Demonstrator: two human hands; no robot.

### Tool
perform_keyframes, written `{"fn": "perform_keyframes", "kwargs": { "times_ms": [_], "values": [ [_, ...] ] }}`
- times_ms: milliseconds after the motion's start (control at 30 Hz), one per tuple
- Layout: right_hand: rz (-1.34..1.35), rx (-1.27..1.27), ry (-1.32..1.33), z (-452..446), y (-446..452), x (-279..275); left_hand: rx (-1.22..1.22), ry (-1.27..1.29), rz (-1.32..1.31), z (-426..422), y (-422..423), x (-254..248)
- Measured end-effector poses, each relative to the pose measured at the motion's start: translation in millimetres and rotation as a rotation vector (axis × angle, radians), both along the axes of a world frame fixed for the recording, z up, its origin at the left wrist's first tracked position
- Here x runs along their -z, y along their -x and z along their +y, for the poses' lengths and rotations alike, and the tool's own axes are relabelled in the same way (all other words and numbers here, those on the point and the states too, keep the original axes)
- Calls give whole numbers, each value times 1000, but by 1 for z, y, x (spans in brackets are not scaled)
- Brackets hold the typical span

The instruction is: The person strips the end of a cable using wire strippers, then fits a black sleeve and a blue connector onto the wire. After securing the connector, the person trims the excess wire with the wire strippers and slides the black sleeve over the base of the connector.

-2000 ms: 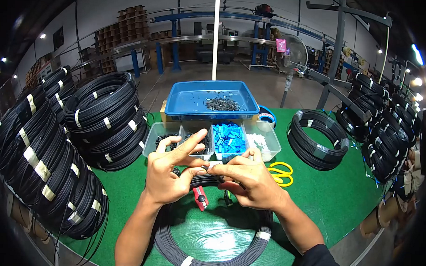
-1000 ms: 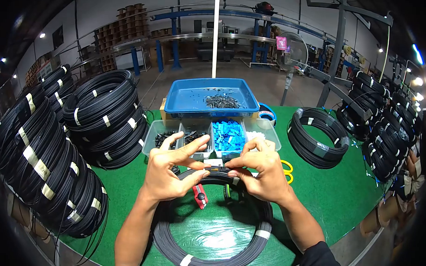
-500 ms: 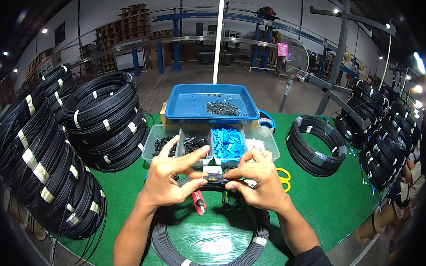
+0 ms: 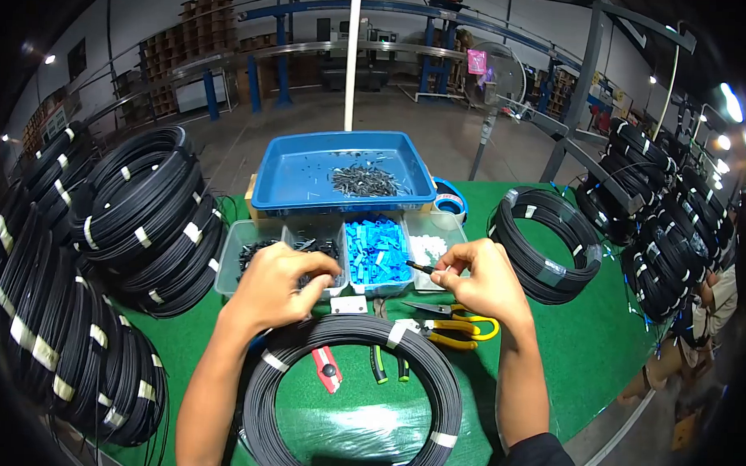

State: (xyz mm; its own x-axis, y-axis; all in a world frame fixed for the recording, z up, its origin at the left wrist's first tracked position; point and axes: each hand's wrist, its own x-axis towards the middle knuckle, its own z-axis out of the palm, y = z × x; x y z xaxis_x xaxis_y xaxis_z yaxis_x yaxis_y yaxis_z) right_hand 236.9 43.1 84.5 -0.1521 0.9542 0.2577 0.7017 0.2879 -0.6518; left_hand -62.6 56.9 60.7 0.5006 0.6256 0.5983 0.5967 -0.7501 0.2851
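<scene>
My right hand (image 4: 490, 286) pinches a short thin black piece (image 4: 419, 267) between thumb and fingertips. The piece points left over the bin edge, between the blue connectors (image 4: 376, 254) and the white parts (image 4: 427, 250). My left hand (image 4: 281, 286) is raised at the front of the bin with small black parts (image 4: 315, 246). Its thumb and index finger are bent, tips close but apart, and nothing shows between them. Below both hands lies a coil of black cable (image 4: 260, 410) tied with white tape.
A red cutter (image 4: 327, 369) and green-black tool handles (image 4: 378, 365) lie inside the coil. Yellow-handled scissors (image 4: 486, 326) and pliers (image 4: 453, 341) rest at right. Behind the bins stands a blue tray (image 4: 293, 177) of black scraps. Cable coils (image 4: 143, 217) are stacked left, another (image 4: 544, 276) right.
Both hands held a small black piece with yellow print above the coil; they have moved apart. The right hand now holds a black piece near the white parts. The view has shifted right.
</scene>
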Motion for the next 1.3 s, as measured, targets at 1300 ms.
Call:
{"fn": "perform_keyframes", "kwargs": {
  "times_ms": [1300],
  "values": [
    [-125, 25, 140, 14, 10, 5, -71, 81, 505, 108, -83, 37]
  ]
}}
